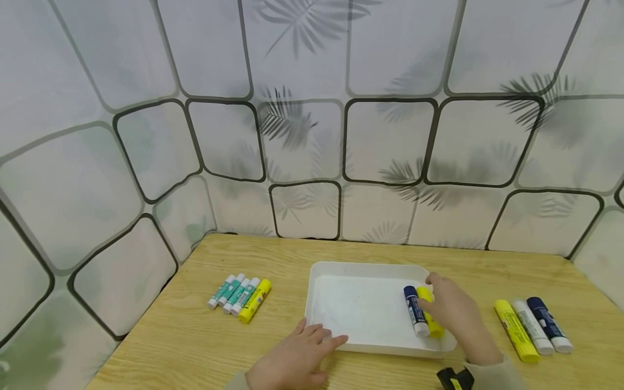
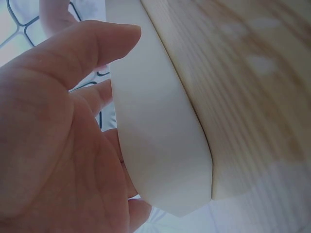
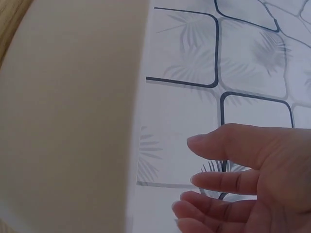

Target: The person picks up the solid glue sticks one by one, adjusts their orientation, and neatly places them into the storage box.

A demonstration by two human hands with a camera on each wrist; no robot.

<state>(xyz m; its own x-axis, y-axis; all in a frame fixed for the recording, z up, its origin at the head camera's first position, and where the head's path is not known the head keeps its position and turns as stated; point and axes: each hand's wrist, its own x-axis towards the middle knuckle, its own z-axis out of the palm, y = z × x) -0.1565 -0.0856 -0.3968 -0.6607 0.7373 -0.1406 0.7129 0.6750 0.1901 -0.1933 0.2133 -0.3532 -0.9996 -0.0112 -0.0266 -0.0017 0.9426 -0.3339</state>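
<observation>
My right hand (image 1: 455, 309) hovers, released and grasping nothing, over the 3 o'clock rim of a white tray (image 1: 358, 303) on a wood-grain table (image 1: 287, 260). Under my thumb, a yellow stick (image 1: 433, 323) lies inside the tray, a navy stick (image 1: 415, 311) just beside it toward 9 o'clock; whether I touch the yellow one, I cannot tell. My left hand (image 1: 294, 355) rests, fingers loosely spread and unclenched, over the tray's 8 o'clock corner.

By my judgement the work at the tray is part-way along: two sticks are inside, eight outside. At 9 o'clock of the tray lie four green-and-white sticks (image 1: 236, 296) and a slim yellow stick (image 1: 255, 301); at 3 o'clock, an outer yellow stick (image 1: 517, 331), a white stick (image 1: 533, 327) and an outer navy stick (image 1: 549, 325).

The pair inside lies flat and roughly parallel, long axes running from about 11 to 5 o'clock. The navy stick's dark end points toward 11, its white end toward 5.
</observation>
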